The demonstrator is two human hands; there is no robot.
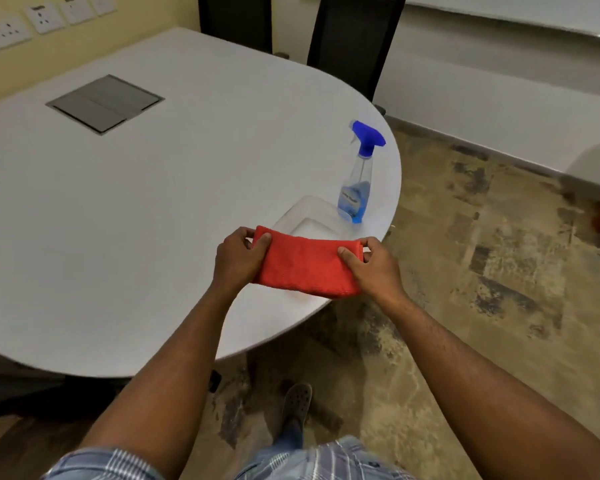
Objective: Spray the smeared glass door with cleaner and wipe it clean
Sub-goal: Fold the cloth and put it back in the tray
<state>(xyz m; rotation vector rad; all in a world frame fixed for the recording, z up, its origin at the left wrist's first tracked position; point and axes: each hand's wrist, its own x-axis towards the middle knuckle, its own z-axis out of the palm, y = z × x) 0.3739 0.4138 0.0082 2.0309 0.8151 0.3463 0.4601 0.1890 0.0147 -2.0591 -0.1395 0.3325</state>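
A folded red cloth (303, 265) is stretched between both hands just above the near right edge of the white table (153, 209). My left hand (238, 259) pinches its left end and my right hand (373, 266) pinches its right end. Beyond the cloth, a clear spray bottle (357, 188) with blue liquid and a blue trigger head stands upright near the table's right edge. No glass door is visible in this view.
A white tray (307, 216) lies on the table behind the cloth, beside the bottle. A grey cable hatch (104, 102) is set into the tabletop. Two dark chairs (354, 39) stand at the far side. Patterned carpet (482, 271) lies to the right.
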